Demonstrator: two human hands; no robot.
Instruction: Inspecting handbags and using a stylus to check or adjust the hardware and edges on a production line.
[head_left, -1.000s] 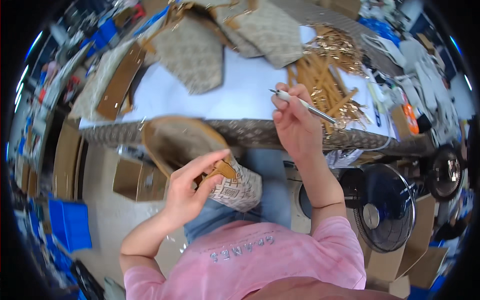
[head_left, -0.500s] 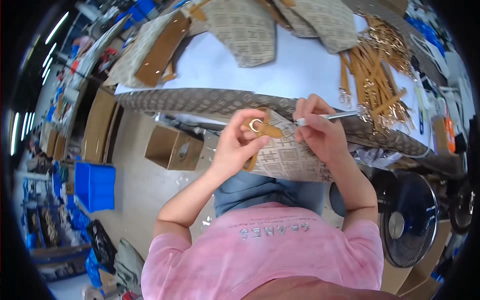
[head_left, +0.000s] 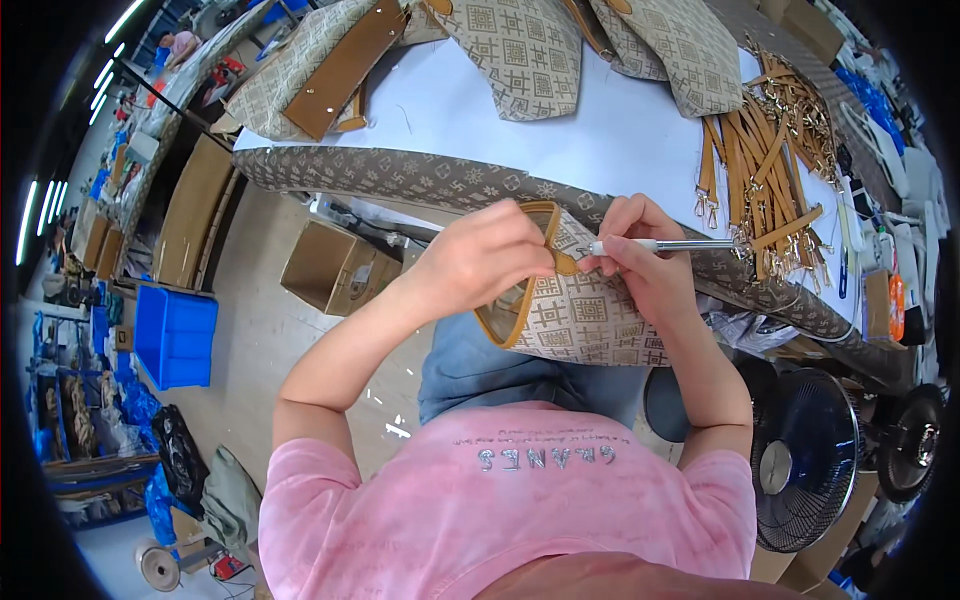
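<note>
A beige patterned bag (head_left: 590, 318) with tan edging hangs above my lap, its open mouth toward the left. My left hand (head_left: 482, 258) pinches at the rim, fingers closed by a tan leather tab (head_left: 566, 264) that shows only at its tip. The tab's metal ring is hidden behind my fingers. In my right hand (head_left: 655, 268) is a slim white and silver pen-like tool (head_left: 695, 245), gripped like a pen. Its white end points left toward the tab; the silver end points right. My right fingers also rest against the bag's upper side.
The white-topped table (head_left: 400, 120) ahead carries several patterned bags (head_left: 515, 55) and a heap of tan straps (head_left: 765, 180) with metal clasps. A cardboard box (head_left: 335, 268) and a blue bin (head_left: 178, 335) stand on the left. A black fan (head_left: 808, 460) stands close by my right elbow.
My left hand has turned over the tab, covering the ring that showed before. The bag's open mouth now faces more into view. The tool stays in my right hand, a little farther right.
</note>
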